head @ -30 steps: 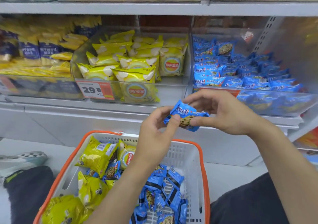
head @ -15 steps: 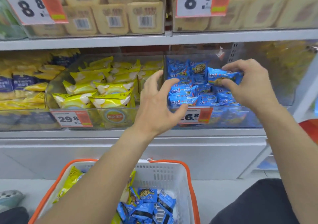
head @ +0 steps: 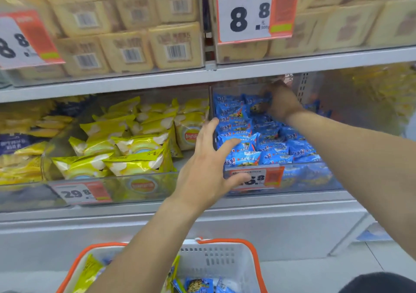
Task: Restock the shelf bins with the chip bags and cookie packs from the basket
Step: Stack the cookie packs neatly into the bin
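Observation:
My right hand reaches deep into the clear cookie bin on the middle shelf. It grips a blue cookie pack at the back of the pile of blue packs. My left hand hovers with spread fingers and nothing in it, in front of the divider between the cookie bin and the chip bin. Yellow chip bags fill the chip bin. Below, the white basket with an orange rim holds yellow chip bags and blue cookie packs.
The upper shelf carries beige packs behind large 8.8 price tags. A bin at the far left holds yellow and dark blue packs. Price tags hang on the bin fronts. The grey floor lies beside the basket.
My left hand let go of the cookie pack and stays open. My right hand carried the pack up from above the basket to the back of the cookie bin.

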